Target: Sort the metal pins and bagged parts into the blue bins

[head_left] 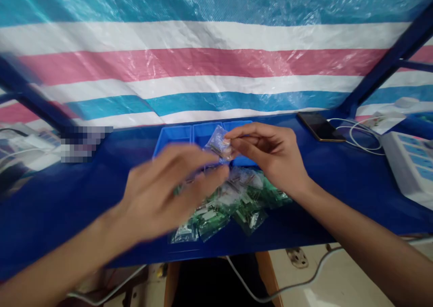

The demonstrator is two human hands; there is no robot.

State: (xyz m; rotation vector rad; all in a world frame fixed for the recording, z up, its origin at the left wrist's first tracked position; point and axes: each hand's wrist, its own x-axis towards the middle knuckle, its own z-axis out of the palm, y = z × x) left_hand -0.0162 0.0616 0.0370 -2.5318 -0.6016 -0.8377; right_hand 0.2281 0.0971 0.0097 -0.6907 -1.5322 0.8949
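Note:
Between the thumb and fingers of my right hand point(275, 155) is a small clear plastic bag point(219, 143) with small parts inside, held over the blue divided tray point(174, 134). My left hand point(162, 189) is blurred by motion just left of the bag, its thumb and fingers apart with nothing seen between them. Below both hands lies a pile of clear bags point(213, 219) with green and metallic pieces in them, partly hidden by my left hand.
A dark phone point(320, 126) lies at the back right, beside a coiled white cable point(360, 137). A white power strip point(411, 162) is at the right edge. Blue frame bars point(382, 70) and a striped sheet point(203, 63) stand behind the blue table point(135, 248).

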